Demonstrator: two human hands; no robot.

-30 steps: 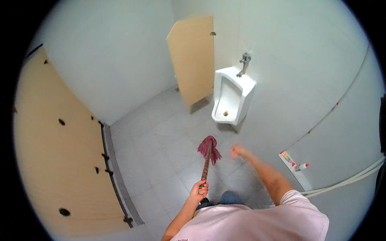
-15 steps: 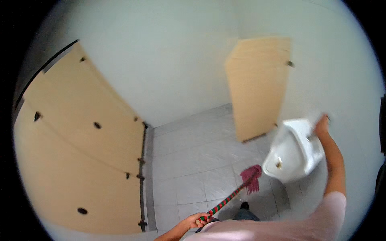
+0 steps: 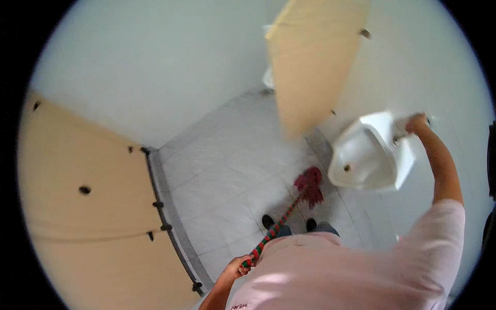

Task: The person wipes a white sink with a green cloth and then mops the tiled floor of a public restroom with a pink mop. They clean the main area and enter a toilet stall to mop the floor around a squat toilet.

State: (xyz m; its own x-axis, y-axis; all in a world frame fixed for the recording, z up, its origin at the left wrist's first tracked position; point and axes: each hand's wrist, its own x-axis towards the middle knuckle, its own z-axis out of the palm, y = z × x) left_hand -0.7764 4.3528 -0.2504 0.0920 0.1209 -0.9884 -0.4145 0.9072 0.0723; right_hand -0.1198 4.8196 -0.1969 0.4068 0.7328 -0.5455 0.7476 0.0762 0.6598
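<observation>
My left hand [image 3: 238, 267] is closed around the top end of a mop's red and green striped handle [image 3: 274, 230]. The handle slants away from me to a dark pink mop head [image 3: 309, 185] on the tiled floor. On the right wall hangs a white urinal [image 3: 364, 157] with a small drain fitting in its bowl. My right arm stretches out past it. Just above the urinal's top, against the wall, my right hand [image 3: 417, 124] is curled, next to a small dark fitting; what its fingers hold is hidden.
A beige partition panel [image 3: 315, 67] stands out from the wall beyond the urinal, with part of another white fixture [image 3: 268, 77] behind it. Beige stall panels [image 3: 93, 206] with black hardware line the left. Grey floor tiles [image 3: 222, 150] lie between. My shoes [image 3: 267, 221] are beside the mop handle.
The view has shifted, so the urinal and partition sit higher and the stall panels lower. My left hand still grips the mop; my right hand remains at the wall above the urinal.
</observation>
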